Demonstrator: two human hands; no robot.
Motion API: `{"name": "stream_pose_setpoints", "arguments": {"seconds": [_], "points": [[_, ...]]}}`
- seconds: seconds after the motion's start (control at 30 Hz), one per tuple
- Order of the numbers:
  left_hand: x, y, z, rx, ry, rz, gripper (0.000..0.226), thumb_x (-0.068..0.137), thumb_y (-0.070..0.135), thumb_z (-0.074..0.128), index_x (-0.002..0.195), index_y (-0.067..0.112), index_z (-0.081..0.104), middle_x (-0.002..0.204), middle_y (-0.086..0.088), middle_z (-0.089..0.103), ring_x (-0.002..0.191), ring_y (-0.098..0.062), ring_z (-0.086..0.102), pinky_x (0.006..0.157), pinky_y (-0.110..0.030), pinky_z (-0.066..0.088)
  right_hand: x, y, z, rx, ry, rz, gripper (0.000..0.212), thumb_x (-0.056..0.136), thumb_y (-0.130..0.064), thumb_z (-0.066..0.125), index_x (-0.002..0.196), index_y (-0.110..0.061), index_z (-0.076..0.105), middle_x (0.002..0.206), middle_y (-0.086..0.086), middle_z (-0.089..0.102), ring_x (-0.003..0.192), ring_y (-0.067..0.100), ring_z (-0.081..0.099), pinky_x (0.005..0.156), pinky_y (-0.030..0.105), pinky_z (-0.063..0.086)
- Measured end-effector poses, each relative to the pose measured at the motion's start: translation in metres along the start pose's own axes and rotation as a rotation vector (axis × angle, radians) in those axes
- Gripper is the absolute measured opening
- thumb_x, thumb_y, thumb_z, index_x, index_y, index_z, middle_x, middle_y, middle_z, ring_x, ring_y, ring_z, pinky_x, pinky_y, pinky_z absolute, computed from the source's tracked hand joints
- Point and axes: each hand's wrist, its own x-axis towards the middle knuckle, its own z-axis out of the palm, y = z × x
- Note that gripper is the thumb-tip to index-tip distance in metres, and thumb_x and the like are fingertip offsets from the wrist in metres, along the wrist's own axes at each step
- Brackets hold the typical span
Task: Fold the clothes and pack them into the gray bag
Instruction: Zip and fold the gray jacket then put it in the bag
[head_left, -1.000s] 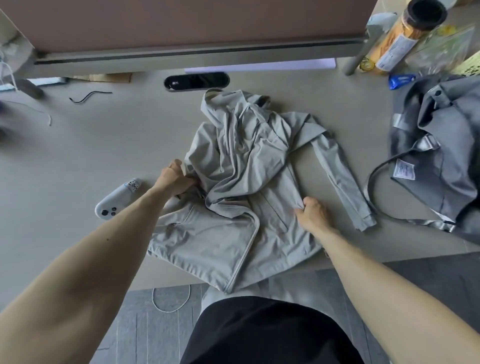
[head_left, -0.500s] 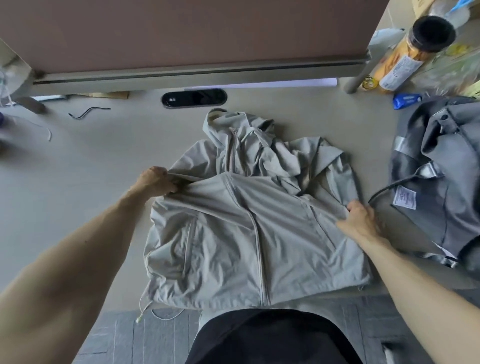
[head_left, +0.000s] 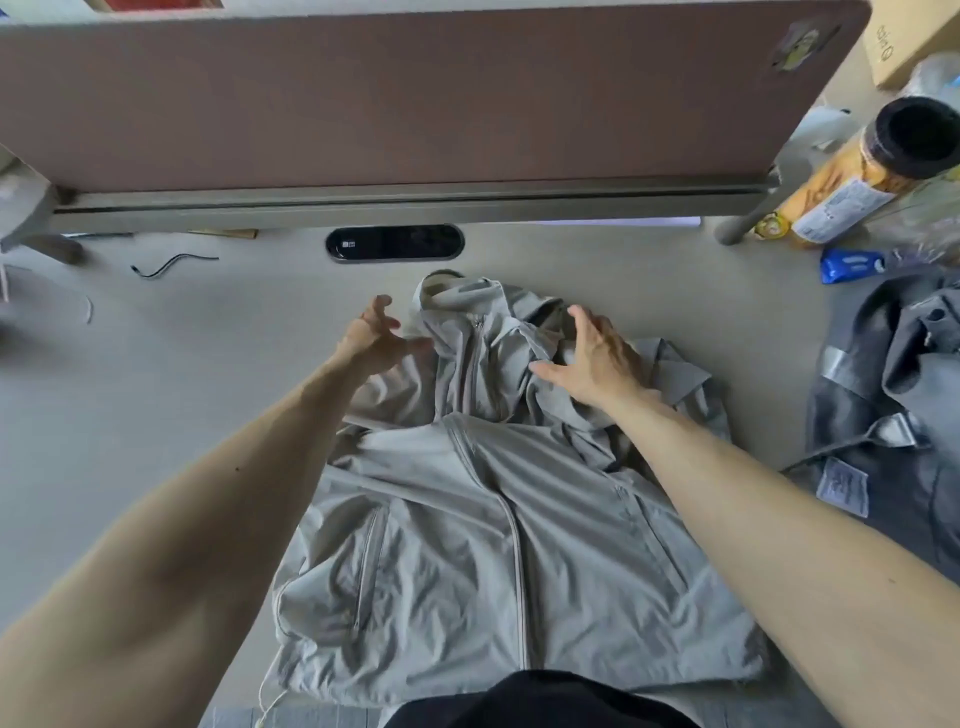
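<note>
Pale beige desk (head_left: 156, 415) fills most of the head view, closed off along the top of the frame by a brown partition panel (head_left: 415, 104). Just below the panel, at centre, sits a black oval cable port (head_left: 395, 243), and a short black cable (head_left: 171, 264) lies at the upper left.

A light gray zip jacket (head_left: 493, 545) is spread front-up in the middle and lower centre of the frame, its zipper running down the middle and its hem at the bottom edge. Its hood (head_left: 467, 306) and shoulders are bunched at the upper end.

The left hand (head_left: 371, 338) hangs at the left side of the hood with fingers spread and loose, gripping nothing – whether it touches the cloth cannot be told. The right hand (head_left: 597, 358) lies flat on the rumpled fabric right of the hood, fingers splayed and straight.

The gray bag (head_left: 893, 415) lies slumped at the right edge, apart from the jacket. Above it are a blue packet (head_left: 852, 265), a yellow canister with a black lid (head_left: 852, 176) and – in the upper right corner – a cardboard box (head_left: 909, 36).
</note>
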Motion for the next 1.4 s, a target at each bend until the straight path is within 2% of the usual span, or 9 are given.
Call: {"name": "stream_pose_setpoints", "arguments": {"seconds": [0.13, 0.27, 0.4, 0.57, 0.67, 0.83, 0.93, 1.1, 1.4], "points": [[0.015, 0.029, 0.014, 0.050, -0.105, 0.170, 0.046, 0.080, 0.028, 0.083, 0.118, 0.020, 0.059, 0.097, 0.000, 0.062, 0.091, -0.020, 0.058, 0.069, -0.022, 0.041, 0.040, -0.012, 0.011, -0.034, -0.134, 0.094, 0.106, 0.073, -0.060, 0.076, 0.152, -0.022, 0.017, 0.136, 0.014, 0.055, 0.118, 0.036, 0.058, 0.091, 0.042, 0.051], [0.026, 0.040, 0.018, 0.123, -0.047, 0.243, 0.039, 0.089, 0.030, 0.071, 0.062, 0.013, 0.048, 0.063, -0.001, 0.052, 0.060, -0.018, 0.048, 0.050, -0.032, 0.034, 0.056, -0.013, 0.013, -0.076, -0.027, -0.010, 0.020, 0.086, -0.033, 0.066, 0.092, -0.020, 0.052, 0.103, 0.014, 0.066, 0.097, 0.034, 0.064, 0.069, 0.032, 0.042], [0.022, 0.061, -0.019, -0.162, 0.091, 0.466, 0.028, 0.091, 0.026, 0.063, 0.072, 0.006, 0.055, 0.053, 0.014, 0.051, 0.044, 0.002, 0.045, 0.045, -0.027, 0.036, 0.066, -0.013, -0.030, 0.123, 0.282, -0.099, 0.016, 0.081, -0.024, 0.063, 0.075, -0.020, 0.048, 0.073, 0.010, 0.058, 0.069, 0.030, 0.052, 0.059, 0.031, 0.031], [0.013, 0.107, -0.059, -0.666, 0.184, 0.407, 0.016, 0.101, 0.022, 0.048, 0.096, 0.007, 0.052, 0.066, -0.009, 0.068, 0.048, -0.022, 0.066, 0.042, -0.030, 0.052, 0.081, -0.025, -0.073, 0.472, 0.517, -0.062, 0.027, 0.080, -0.018, 0.062, 0.070, -0.025, 0.038, 0.062, -0.003, 0.053, 0.054, 0.021, 0.061, 0.052, 0.038, 0.042], [0.011, 0.115, -0.049, -0.798, 0.053, 0.426, 0.006, 0.102, 0.016, 0.051, 0.105, 0.011, 0.050, 0.094, -0.015, 0.070, 0.084, -0.026, 0.072, 0.070, -0.032, 0.057, 0.092, -0.030, -0.072, 0.666, 0.454, -0.048, 0.017, 0.082, -0.019, 0.061, 0.093, -0.028, 0.051, 0.087, 0.003, 0.069, 0.078, 0.023, 0.073, 0.073, 0.044, 0.057], [0.002, 0.068, -0.028, -0.494, 0.112, 0.438, 0.021, 0.088, 0.027, 0.067, 0.107, 0.022, 0.061, 0.104, -0.001, 0.072, 0.096, -0.018, 0.069, 0.086, -0.040, 0.057, 0.059, -0.009, -0.035, 0.433, 0.172, -0.146, 0.079, 0.090, -0.008, 0.064, 0.154, -0.010, 0.018, 0.144, 0.018, 0.047, 0.130, 0.030, 0.048, 0.104, 0.035, 0.040], [-0.005, 0.013, -0.018, -0.247, 0.331, 0.207, 0.015, 0.092, 0.018, 0.054, 0.100, 0.012, 0.065, 0.099, -0.010, 0.071, 0.093, -0.032, 0.067, 0.078, -0.038, 0.052, 0.018, 0.016, 0.007, 0.150, 0.254, -0.261, 0.078, 0.084, -0.010, 0.066, 0.152, -0.009, 0.027, 0.145, 0.020, 0.044, 0.127, 0.040, 0.049, 0.101, 0.048, 0.044], [-0.027, -0.066, -0.002, 0.054, 0.005, -0.111, 0.057, 0.080, 0.032, 0.080, 0.125, 0.015, 0.050, 0.109, -0.007, 0.065, 0.103, -0.030, 0.060, 0.082, -0.033, 0.046, -0.041, 0.012, 0.074, -0.051, 0.050, -0.357, 0.067, 0.082, -0.029, 0.067, 0.143, -0.026, 0.041, 0.146, 0.008, 0.040, 0.131, 0.033, 0.043, 0.106, 0.055, 0.038], [-0.047, -0.079, 0.009, -0.015, -0.140, -0.128, 0.049, 0.078, 0.054, 0.077, 0.075, 0.008, 0.061, 0.070, -0.007, 0.058, 0.062, -0.023, 0.055, 0.053, -0.029, 0.040, -0.063, 0.001, 0.104, -0.299, -0.070, -0.251, 0.028, 0.091, -0.044, 0.060, 0.109, -0.023, 0.063, 0.124, 0.004, 0.045, 0.120, 0.029, 0.040, 0.097, 0.043, 0.034]]}}
